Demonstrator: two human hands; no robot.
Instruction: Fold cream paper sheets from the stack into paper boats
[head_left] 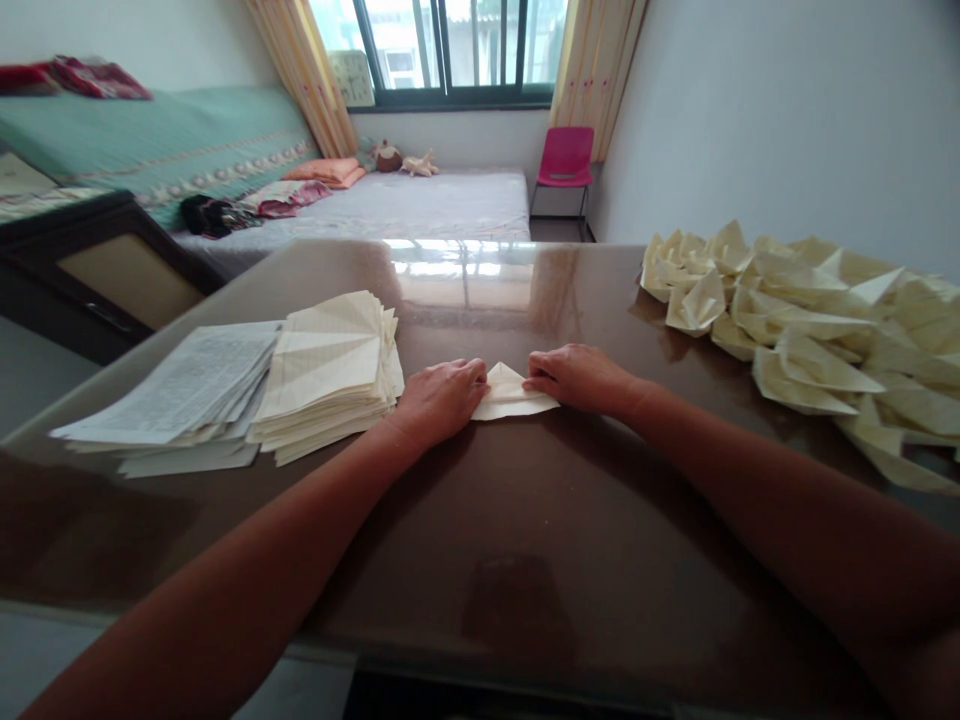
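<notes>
A small sheet of cream paper [510, 398], folded to a point at its far side, lies on the brown glossy table [480, 530] between my hands. My left hand [444, 397] pinches its left side with the fingers bent. On the right side, my right hand [574, 377] has thumb and fingers closed on the same paper. Just left of my left hand is a thick stack of creased cream paper sheets [330, 360]. Part of the folded paper is hidden under my fingers.
Printed sheets [176, 385] lie at the left, partly under the cream stack. A heap of folded paper shapes [817, 320] covers the table's right side. Beyond the table's far edge are a bed [450, 205] and a pink chair [566, 158]. A dark cabinet [97, 265] stands at the left.
</notes>
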